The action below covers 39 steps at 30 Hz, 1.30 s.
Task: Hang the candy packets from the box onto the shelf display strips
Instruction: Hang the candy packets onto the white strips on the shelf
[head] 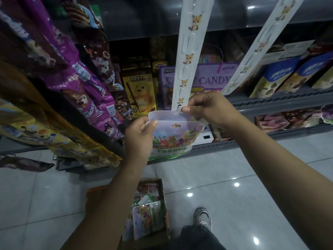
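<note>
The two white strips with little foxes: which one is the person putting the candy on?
The nearer strip, hanging straight down the middle. Both hands meet at its bottom end with the candy packet. The other strip slants off to the right, untouched.

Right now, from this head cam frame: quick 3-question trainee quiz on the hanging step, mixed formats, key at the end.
1. True or false: the candy packet is held by both hands.
2. Which hand pinches the packet's top edge against the bottom of the display strip? A) left hand B) right hand
3. Fill in: the remaining packets sit in the ____ on the floor.

Key: 1 true; 2 B; 3 cardboard box.
</note>
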Motion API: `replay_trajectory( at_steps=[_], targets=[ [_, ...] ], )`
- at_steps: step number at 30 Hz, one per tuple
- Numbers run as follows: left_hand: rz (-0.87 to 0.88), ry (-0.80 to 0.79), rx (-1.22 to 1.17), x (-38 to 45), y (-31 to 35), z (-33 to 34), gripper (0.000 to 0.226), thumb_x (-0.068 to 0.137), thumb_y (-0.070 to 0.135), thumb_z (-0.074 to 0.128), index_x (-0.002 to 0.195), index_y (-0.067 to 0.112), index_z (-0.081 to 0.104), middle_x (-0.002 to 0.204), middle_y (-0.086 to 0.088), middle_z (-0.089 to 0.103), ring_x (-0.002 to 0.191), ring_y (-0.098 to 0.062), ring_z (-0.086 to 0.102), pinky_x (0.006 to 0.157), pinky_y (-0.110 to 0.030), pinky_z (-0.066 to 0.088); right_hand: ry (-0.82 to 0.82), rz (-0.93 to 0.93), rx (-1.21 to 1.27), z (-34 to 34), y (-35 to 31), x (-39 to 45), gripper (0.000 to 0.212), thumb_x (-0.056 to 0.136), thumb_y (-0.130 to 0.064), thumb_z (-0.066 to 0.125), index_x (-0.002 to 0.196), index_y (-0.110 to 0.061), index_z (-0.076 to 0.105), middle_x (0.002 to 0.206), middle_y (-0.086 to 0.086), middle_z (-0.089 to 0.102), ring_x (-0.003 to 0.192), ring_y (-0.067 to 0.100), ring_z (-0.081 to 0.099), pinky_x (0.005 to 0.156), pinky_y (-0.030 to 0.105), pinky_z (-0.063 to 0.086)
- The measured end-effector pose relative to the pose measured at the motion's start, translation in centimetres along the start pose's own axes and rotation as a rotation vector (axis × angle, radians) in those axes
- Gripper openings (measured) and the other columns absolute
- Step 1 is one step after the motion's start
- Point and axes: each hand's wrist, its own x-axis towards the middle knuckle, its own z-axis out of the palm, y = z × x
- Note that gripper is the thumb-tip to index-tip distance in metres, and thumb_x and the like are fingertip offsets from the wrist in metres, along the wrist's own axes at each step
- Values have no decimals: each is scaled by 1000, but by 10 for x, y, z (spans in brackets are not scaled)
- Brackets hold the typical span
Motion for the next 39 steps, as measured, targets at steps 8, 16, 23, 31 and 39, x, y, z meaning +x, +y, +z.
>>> replay_trajectory(
  at_steps=[8,16,23,31,39],
  targets=[
    [16,10,-76,-10,4,-2,30,93,12,57,117,29,62,96,24,65,87,8,64,71,-13,52,165,-35,-147,5,3,1,17,85,-24,67,88,-8,73,95,6,71,90,19,62,77,26,46],
    [44,69,-18,-37,20,-21,24,92,11,58,105,29,65,102,7,70,90,-1,65,71,-13,53,253,22,-233,8,6,1,17,83,-31,68,92,-18,73,112,3,62,116,28,43,102,46,32],
    [55,43,29,-56,46,-33,20,91,9,59,99,25,69,94,13,69,83,8,63,74,-12,51,229,57,-205,9,-6,-15,22,84,-31,66,95,-14,73,119,0,62,122,26,36,103,38,28],
    [-32,-127,-84,-67,93,-28,20,93,11,55,100,24,68,98,12,72,89,8,63,79,-24,49,418,16,-70,-13,-35,-69,33,84,-30,68,113,-17,59,117,-1,56,120,21,38,99,37,35],
    [-99,-126,-186,-63,129,-13,25,93,8,54,91,28,69,102,-3,71,100,-19,64,85,-34,50,105,-60,-224,-43,-51,-84,17,87,-33,64,100,-24,70,103,-6,62,105,15,42,92,34,32]
  ],
)
